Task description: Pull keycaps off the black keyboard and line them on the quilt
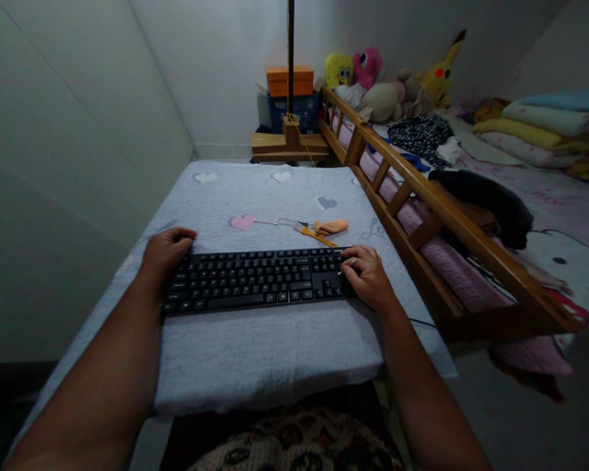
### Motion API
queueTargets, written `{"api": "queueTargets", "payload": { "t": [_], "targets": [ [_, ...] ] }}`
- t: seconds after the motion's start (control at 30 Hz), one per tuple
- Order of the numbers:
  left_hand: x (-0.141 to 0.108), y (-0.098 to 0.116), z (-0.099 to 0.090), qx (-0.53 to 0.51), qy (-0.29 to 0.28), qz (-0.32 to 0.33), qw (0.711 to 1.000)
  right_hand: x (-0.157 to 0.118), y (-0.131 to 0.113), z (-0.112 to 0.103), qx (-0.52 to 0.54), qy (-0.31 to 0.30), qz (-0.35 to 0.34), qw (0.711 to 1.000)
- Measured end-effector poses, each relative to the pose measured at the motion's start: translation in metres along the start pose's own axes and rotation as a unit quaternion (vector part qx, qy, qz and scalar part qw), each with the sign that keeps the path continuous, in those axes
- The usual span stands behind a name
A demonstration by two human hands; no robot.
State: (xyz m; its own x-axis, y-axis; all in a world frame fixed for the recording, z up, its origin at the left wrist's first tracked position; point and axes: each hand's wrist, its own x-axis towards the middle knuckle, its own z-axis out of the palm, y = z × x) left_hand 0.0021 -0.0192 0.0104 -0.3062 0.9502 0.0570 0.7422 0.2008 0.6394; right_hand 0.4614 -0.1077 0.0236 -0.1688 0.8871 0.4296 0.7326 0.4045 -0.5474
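No words or numbers can be read. Tiny pale marks are seen on the black keyboard [255, 280] and the blue box [279, 116], too small and blurry to be made out.

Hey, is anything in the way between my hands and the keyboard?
Nothing visible blocks either one: your left hand is at the keyboard's left end and your right hand is over its right end. The brush lies beyond the far edge. A pale speck by your right fingertips is too small to identify.
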Motion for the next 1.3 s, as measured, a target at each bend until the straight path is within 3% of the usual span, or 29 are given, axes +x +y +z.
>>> {"api": "queueTargets", "payload": {
  "t": [1.3],
  "targets": [
    [-0.0015, 0.0022, -0.0013, -0.004, -0.002, -0.013, 1.0, 0.0001, 0.0018, -0.0001, -0.003, 0.004, -0.001, 1.0]
  ]
}}
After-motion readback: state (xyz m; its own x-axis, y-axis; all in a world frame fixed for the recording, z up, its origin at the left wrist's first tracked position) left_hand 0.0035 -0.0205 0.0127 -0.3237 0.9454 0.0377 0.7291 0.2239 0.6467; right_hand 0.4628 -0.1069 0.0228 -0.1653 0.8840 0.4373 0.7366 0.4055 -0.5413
